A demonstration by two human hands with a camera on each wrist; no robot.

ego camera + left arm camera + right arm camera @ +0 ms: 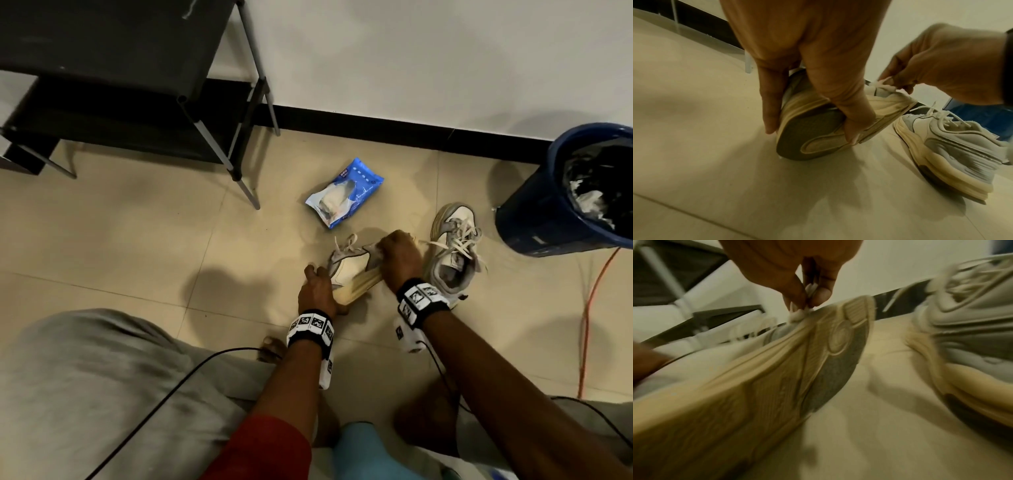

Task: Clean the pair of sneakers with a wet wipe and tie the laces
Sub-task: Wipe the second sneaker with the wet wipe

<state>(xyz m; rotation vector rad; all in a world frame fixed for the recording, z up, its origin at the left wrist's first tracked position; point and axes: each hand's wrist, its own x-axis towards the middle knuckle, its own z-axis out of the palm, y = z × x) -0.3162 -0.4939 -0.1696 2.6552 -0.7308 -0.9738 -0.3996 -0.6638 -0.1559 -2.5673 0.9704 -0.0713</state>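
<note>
A white and grey sneaker [349, 274] lies tipped on its side on the floor tiles, its cream sole [777, 369] facing me. My left hand [317, 284] grips its heel [807, 129], thumb and fingers curled round the sole. My right hand [400, 255] pinches a small white wet wipe [807, 293] and presses it against the toe edge [890, 91] of that sneaker. The second sneaker [452, 253] stands upright just to the right, its laces loose [941, 120]. A blue wet wipe pack [344, 192] lies on the floor beyond the sneakers.
A blue bin [575, 192] lined with a black bag stands at the right. A black shelf rack [130, 85] on metal legs stands at the back left against the wall. An orange cable [589, 318] runs along the floor at the right. My knees fill the foreground.
</note>
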